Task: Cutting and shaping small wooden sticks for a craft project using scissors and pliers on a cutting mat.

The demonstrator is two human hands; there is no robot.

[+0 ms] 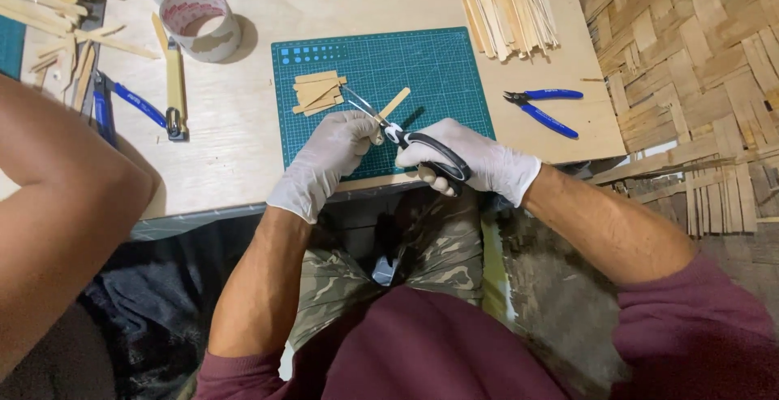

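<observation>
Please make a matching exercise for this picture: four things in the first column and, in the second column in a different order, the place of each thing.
Things:
1. scissors
2. blue-handled pliers
3. roll of tape
4. small pile of cut sticks

Places:
A. on the green cutting mat, left part
B. on the bare wooden board, right of the mat
C. in the gloved right hand, blades at a wooden stick held by the left hand
D. on the board, beyond the mat's far left corner

Pairs: 1-C, 2-B, 3-D, 4-A
</observation>
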